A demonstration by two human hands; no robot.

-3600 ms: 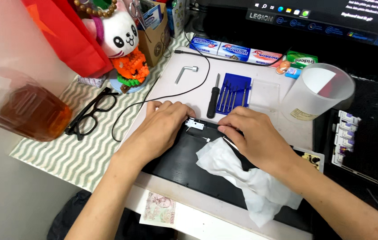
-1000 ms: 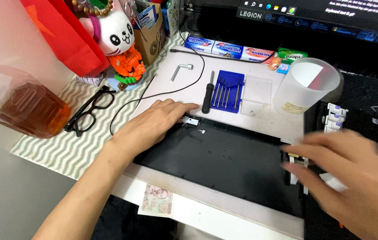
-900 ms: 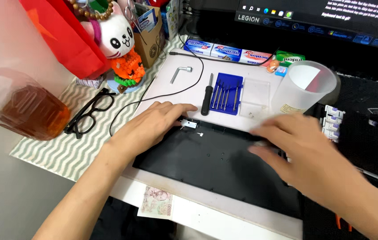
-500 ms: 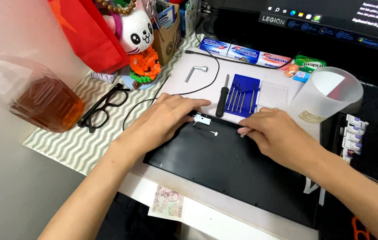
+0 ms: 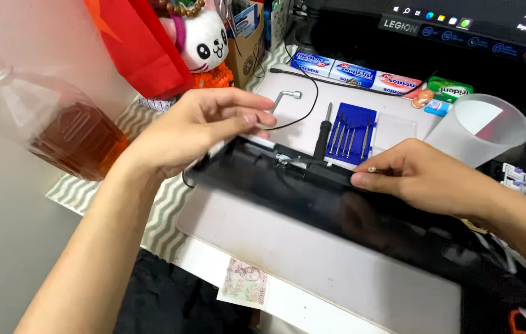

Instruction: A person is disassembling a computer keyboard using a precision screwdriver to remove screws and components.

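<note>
A flat black panel lies across a white mat, its far edge raised and its near edge down. My left hand grips the panel's far left corner, fingers curled over the edge. My right hand pinches the far edge further right, thumb on top. A small metal hinge part shows on the raised edge between the hands. Just behind the panel are a black-handled screwdriver and a blue tray of bits.
A translucent plastic cup lies tipped at the right. A bottle of brown liquid stands left, with a red bag and plush toy behind. A hex key, black cable, candy packs and a banknote are also here.
My right hand came back from the right and took the panel's far edge. Both hands have lifted that edge off the mat, where the panel lay flat before.
</note>
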